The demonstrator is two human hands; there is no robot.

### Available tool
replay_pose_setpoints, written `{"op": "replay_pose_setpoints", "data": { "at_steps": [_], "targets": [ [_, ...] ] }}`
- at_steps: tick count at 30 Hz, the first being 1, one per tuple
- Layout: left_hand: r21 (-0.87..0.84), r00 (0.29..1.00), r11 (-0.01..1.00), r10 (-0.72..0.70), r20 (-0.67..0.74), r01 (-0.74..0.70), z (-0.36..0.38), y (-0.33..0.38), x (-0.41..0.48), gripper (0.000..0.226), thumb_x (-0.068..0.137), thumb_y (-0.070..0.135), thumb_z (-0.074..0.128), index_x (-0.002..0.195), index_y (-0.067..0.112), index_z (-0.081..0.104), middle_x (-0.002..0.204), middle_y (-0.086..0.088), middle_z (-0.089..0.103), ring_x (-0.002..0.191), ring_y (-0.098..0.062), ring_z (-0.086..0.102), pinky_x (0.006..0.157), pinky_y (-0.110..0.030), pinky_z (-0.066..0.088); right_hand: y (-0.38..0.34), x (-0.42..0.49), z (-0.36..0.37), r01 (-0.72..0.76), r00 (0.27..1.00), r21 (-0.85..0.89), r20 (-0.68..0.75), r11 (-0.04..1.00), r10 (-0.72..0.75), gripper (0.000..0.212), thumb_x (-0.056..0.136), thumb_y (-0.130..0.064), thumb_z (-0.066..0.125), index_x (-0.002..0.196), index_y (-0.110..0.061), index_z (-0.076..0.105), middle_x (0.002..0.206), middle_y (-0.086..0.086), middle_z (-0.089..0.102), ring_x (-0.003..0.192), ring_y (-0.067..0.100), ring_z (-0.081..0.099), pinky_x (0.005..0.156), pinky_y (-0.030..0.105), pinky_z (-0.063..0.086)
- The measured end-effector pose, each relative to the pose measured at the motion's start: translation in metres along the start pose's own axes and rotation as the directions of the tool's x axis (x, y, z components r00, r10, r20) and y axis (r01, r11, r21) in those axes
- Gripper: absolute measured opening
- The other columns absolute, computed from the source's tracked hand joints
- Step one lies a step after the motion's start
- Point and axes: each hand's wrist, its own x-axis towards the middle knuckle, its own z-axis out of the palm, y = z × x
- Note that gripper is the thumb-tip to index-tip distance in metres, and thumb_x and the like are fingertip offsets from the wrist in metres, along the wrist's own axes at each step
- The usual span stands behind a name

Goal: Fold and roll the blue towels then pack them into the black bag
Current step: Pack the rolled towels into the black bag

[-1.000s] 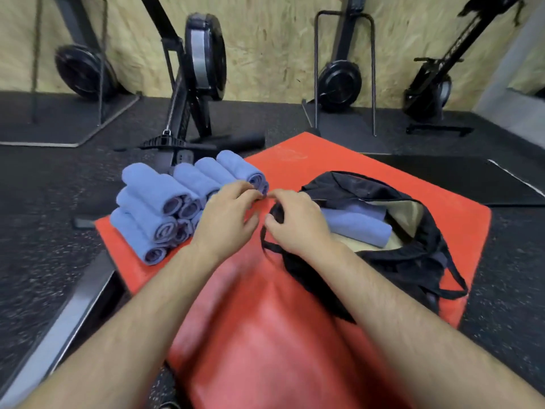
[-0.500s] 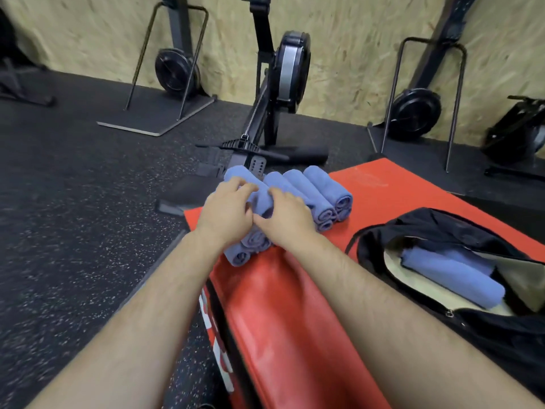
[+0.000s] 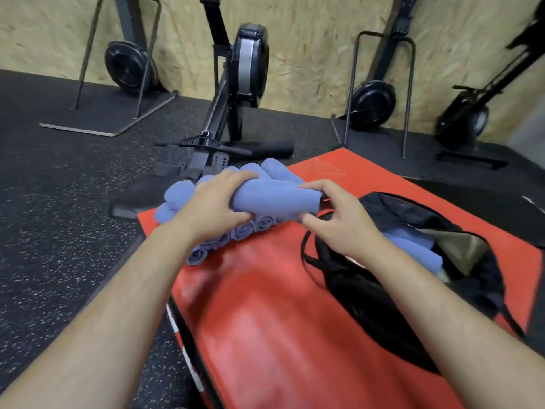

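A rolled blue towel (image 3: 277, 199) is lifted above the pile of rolled blue towels (image 3: 236, 231) at the far left corner of the red mat (image 3: 265, 320). My left hand (image 3: 212, 208) grips its left end. My right hand (image 3: 333, 219) holds its right end with curled fingers. The black bag (image 3: 368, 290) lies open on the mat to the right, just under my right hand. Rolled blue towels (image 3: 413, 246) lie inside it on the tan lining.
Black speckled rubber floor (image 3: 59, 231) surrounds the mat. A rowing machine (image 3: 236, 98) stands just behind the towel pile. More machines and metal stands (image 3: 380, 93) line the wooden wall at the back.
Both hands went from the bag's rim left to the towel pile, took one roll and now lift it rightward toward the bag. The camera swung left, then back a little.
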Motion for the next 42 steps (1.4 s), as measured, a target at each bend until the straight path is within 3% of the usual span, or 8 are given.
{"op": "replay_pose_setpoints", "data": {
  "at_steps": [3,8,12,17,23,30,36,42],
  "targets": [
    [-0.181,0.984,0.981,0.1,0.147,-0.072,0.029,0.057,0.006,0.046,0.072,0.038,0.068,0.116,0.029,0.057,0.103,0.013,0.061,0.093,-0.003,0.056,0.079,-0.024,0.044,0.028,-0.045,-0.05,-0.097,0.995,-0.031,0.018,0.995,0.097,0.043,0.078,-0.017,0.074,0.116,-0.031,0.06,0.112,-0.019,0.067,0.103,0.001,0.063,0.086,0.023,0.051],
    [-0.235,0.941,0.966,0.173,0.291,-0.105,0.102,0.121,0.024,0.041,0.073,0.024,0.077,0.104,0.025,0.049,0.093,0.001,0.064,0.086,-0.022,0.061,0.074,-0.04,0.049,0.074,-0.097,-0.102,-0.273,0.954,-0.2,0.074,0.941,0.292,0.052,0.07,-0.032,0.064,0.118,-0.042,0.047,0.117,-0.023,0.058,0.107,-0.001,0.057,0.09,0.027,0.049],
    [-0.212,0.903,0.972,0.182,0.388,-0.105,0.153,0.156,0.041,0.049,0.075,0.026,0.081,0.104,0.022,0.042,0.081,0.004,0.058,0.067,-0.013,0.051,0.057,-0.024,0.039,0.118,-0.122,-0.123,-0.362,0.921,-0.263,0.048,0.894,0.387,0.055,0.072,-0.038,0.059,0.126,-0.033,0.049,0.125,-0.017,0.058,0.116,0.005,0.054,0.102,0.032,0.044],
    [-0.183,0.852,0.982,0.126,0.508,-0.036,0.198,0.158,0.051,0.058,0.074,0.042,0.083,0.114,0.031,0.042,0.106,0.004,0.062,0.096,-0.015,0.061,0.084,-0.034,0.05,0.16,-0.131,-0.118,-0.452,0.861,-0.37,0.055,0.811,0.505,0.044,0.08,-0.043,0.056,0.122,-0.034,0.05,0.121,-0.008,0.062,0.11,0.018,0.058,0.093,0.037,0.049],
    [-0.165,0.85,0.985,0.054,0.523,0.039,0.22,0.149,0.053,0.056,0.07,0.067,0.058,0.118,0.043,0.043,0.121,0.008,0.062,0.112,-0.018,0.06,0.101,-0.04,0.046,0.177,-0.131,-0.107,-0.464,0.84,-0.473,0.034,0.749,0.542,0.039,0.082,-0.043,0.057,0.116,-0.026,0.052,0.112,0.002,0.064,0.104,0.026,0.06,0.083,0.038,0.05],
    [-0.07,0.845,0.99,0.143,0.515,-0.125,0.227,0.159,0.036,0.044,0.086,0.061,0.059,0.117,0.031,0.049,0.113,0.006,0.064,0.105,-0.019,0.061,0.089,-0.035,0.046,0.18,-0.154,-0.113,-0.49,0.787,-0.495,0.102,0.718,0.608,0.039,0.08,-0.043,0.058,0.115,-0.025,0.051,0.112,0.004,0.065,0.097,0.027,0.061,0.08,0.038,0.05],
    [-0.067,0.901,0.996,0.078,0.427,-0.055,0.228,0.164,0.029,0.048,0.087,0.046,0.066,0.126,0.024,0.047,0.122,-0.001,0.062,0.111,-0.022,0.059,0.084,-0.032,0.041,0.175,-0.164,-0.112,-0.474,0.836,-0.479,0.019,0.738,0.549,0.049,0.081,-0.038,0.058,0.128,-0.03,0.048,0.126,0.002,0.057,0.11,0.026,0.059,0.09,0.042,0.051],
    [-0.004,0.955,1.0,0.022,0.297,-0.022,0.238,0.168,0.025,0.045,0.088,0.046,0.066,0.122,0.022,0.049,0.111,-0.007,0.058,0.104,-0.03,0.059,0.081,-0.038,0.047,0.178,-0.154,-0.102,-0.516,0.836,-0.563,-0.166,0.646,0.523,0.039,0.087,-0.027,0.058,0.125,-0.025,0.047,0.112,0.007,0.048,0.09,0.035,0.06,0.069,0.041,0.05]
  ]
}}
